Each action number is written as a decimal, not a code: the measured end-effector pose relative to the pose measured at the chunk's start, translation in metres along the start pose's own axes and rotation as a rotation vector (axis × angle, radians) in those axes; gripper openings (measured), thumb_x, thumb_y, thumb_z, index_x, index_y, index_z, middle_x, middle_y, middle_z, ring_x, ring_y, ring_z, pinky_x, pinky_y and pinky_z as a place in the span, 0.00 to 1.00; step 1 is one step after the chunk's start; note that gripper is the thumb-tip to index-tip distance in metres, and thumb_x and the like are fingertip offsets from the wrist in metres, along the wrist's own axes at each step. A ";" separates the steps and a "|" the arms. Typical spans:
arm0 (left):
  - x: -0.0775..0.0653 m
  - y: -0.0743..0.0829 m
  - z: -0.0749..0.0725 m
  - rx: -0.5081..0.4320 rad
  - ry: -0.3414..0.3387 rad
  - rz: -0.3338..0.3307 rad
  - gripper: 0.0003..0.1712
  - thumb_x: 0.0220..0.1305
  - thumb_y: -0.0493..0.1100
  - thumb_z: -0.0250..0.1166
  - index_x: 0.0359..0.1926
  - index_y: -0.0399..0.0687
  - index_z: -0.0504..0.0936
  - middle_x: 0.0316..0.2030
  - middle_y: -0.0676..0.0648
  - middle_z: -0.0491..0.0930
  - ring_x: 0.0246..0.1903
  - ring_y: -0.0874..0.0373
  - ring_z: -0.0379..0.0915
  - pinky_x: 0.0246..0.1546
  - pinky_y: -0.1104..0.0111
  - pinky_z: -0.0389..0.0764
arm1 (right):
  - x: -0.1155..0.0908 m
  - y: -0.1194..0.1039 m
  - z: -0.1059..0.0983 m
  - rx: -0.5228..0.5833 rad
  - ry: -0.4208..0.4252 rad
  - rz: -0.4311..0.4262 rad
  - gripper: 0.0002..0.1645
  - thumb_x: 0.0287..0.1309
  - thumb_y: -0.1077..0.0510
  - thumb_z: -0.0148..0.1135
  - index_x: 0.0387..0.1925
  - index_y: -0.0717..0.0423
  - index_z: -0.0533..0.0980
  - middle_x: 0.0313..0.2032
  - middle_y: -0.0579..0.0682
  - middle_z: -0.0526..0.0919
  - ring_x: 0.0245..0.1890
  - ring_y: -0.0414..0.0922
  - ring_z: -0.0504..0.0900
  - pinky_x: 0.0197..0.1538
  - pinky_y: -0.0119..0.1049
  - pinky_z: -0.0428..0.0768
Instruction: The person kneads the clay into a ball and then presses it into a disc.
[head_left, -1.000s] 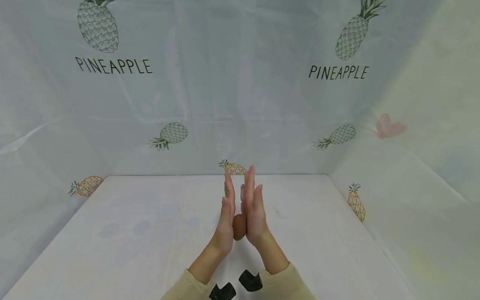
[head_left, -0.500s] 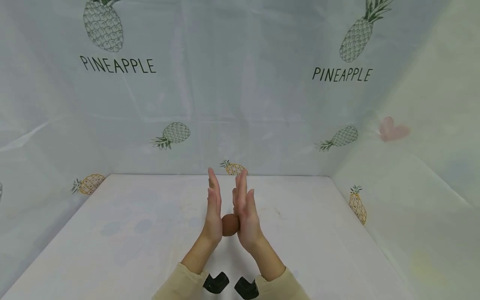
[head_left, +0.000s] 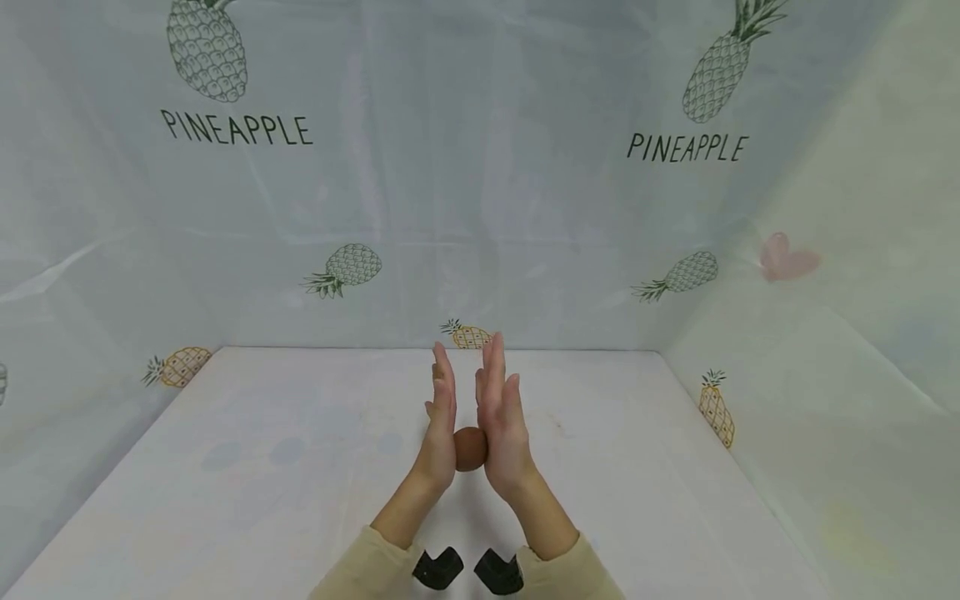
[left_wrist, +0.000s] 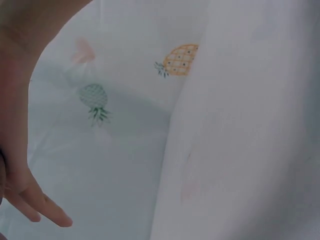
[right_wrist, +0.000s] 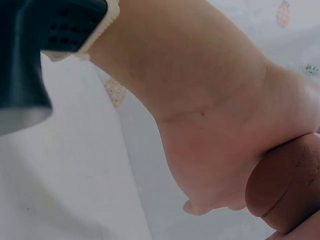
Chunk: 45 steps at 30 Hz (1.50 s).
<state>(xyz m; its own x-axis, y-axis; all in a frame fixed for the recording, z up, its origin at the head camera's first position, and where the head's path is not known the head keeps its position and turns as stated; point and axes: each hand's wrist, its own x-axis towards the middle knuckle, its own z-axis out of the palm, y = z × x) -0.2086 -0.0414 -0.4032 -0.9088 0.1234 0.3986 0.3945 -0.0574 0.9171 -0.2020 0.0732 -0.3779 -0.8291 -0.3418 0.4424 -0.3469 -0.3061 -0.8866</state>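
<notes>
A lump of brown clay (head_left: 471,450), rounded in the head view, sits between the two palms above the table. My left hand (head_left: 437,437) presses its left side, fingers straight and pointing away from me. Opposite it, my right hand (head_left: 505,437) presses the other side with straight fingers. Close up in the right wrist view, the clay (right_wrist: 285,185) shows fine creases and lies against the heel of the right palm (right_wrist: 215,150). At the left edge of the left wrist view a hand (left_wrist: 15,125) appears in part, most of the clay there being out of frame.
Beneath the hands is a white-covered table (head_left: 300,500). Behind and beside it hangs a pale curtain (head_left: 480,167) printed with pineapples. Black wrist mounts (head_left: 438,568) project inward from both cream sleeves (head_left: 367,567).
Both hands, with the clay, shifted left and then partly back right. The gap between the palms is wider than a second ago, and the clay, egg-shaped then, looks rounder now.
</notes>
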 end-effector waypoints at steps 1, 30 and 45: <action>-0.001 0.000 0.002 0.000 -0.012 0.007 0.40 0.80 0.70 0.19 0.84 0.67 0.21 0.83 0.59 0.17 0.82 0.56 0.08 0.71 0.37 0.08 | 0.000 0.000 -0.001 0.002 0.005 0.000 0.42 0.77 0.26 0.11 0.85 0.30 0.25 0.84 0.34 0.28 0.85 0.48 0.28 0.82 0.57 0.26; -0.002 0.020 -0.007 -0.069 0.059 0.105 0.40 0.79 0.72 0.22 0.84 0.75 0.27 0.82 0.70 0.23 0.81 0.66 0.14 0.76 0.37 0.17 | 0.000 0.016 0.010 0.021 -0.071 0.043 0.42 0.78 0.27 0.10 0.85 0.33 0.25 0.84 0.37 0.27 0.85 0.45 0.27 0.82 0.55 0.25; 0.006 0.019 -0.022 -0.063 0.141 0.046 0.39 0.79 0.73 0.22 0.84 0.77 0.27 0.82 0.70 0.23 0.81 0.64 0.11 0.76 0.39 0.16 | -0.005 0.014 0.021 -0.003 -0.093 0.053 0.43 0.77 0.26 0.10 0.85 0.33 0.25 0.84 0.36 0.24 0.85 0.50 0.27 0.81 0.60 0.24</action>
<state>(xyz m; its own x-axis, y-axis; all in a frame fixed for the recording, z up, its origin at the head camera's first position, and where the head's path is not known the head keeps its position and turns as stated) -0.2092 -0.0640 -0.3837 -0.9020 -0.0207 0.4313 0.4305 -0.1224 0.8943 -0.1938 0.0523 -0.3894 -0.8020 -0.4387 0.4053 -0.3049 -0.2827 -0.9095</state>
